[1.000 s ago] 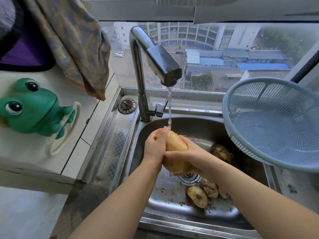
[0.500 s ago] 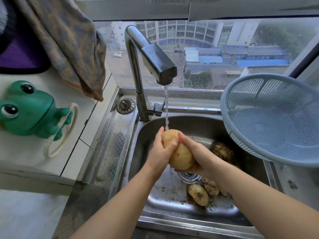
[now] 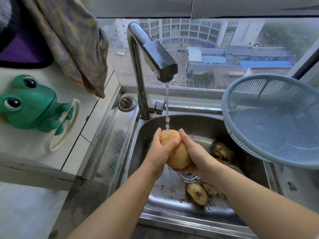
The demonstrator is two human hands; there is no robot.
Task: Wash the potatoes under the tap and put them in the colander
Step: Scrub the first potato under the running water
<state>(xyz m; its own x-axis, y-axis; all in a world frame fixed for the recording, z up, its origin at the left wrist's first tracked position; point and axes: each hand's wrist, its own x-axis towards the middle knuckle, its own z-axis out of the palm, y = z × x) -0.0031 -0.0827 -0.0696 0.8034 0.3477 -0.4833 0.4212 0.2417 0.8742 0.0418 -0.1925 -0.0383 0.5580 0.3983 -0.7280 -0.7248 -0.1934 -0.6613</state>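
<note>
Spanning the lower frame, sink [image 3: 172,219] holds dirty potatoes [image 3: 196,193]; colander [image 3: 276,121] at its right edge; tap [image 3: 151,54] streams onto potato [image 3: 177,156], clamped between left hand [image 3: 158,150] and right hand [image 3: 195,152], fingers [image 3: 170,144] curled round both sides.

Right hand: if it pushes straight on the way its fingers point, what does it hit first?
Likely the water stream just ahead, then the base of the tap. The right hand points up-left along the potato; depth is unclear.
</note>
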